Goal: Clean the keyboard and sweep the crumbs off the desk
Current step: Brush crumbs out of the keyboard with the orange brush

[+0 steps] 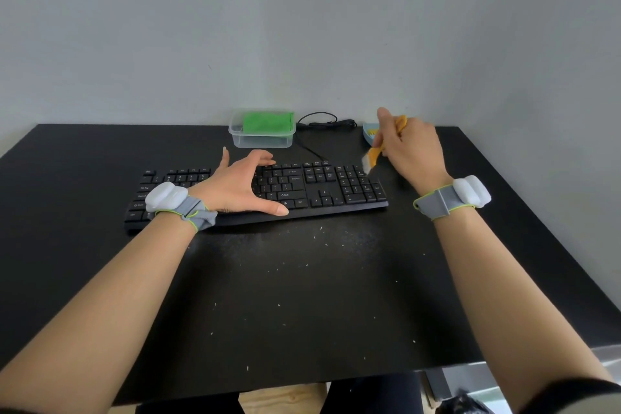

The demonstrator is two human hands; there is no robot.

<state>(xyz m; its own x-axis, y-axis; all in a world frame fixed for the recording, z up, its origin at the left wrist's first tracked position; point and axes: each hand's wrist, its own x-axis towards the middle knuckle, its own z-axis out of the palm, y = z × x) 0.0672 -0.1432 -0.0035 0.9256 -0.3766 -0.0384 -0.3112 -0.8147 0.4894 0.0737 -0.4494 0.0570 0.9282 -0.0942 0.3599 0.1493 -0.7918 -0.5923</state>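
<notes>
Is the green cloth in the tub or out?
In. The green cloth lies folded inside the clear tub at the desk's back edge; neither hand touches it.

Green cloth [267, 122] in clear tub [262, 139]

Your matte black desk [100, 158] | black full-size keyboard [336, 185] | clear plastic tub [262, 139] | blue dish [367, 134] | scattered pale crumbs [279, 305]

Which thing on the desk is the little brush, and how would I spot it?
Find the black keyboard on the black desk, then go to its far right corner. There the right hand grips the small brush. It has an orange handle and pale bristles pointing down at the keys.
</notes>
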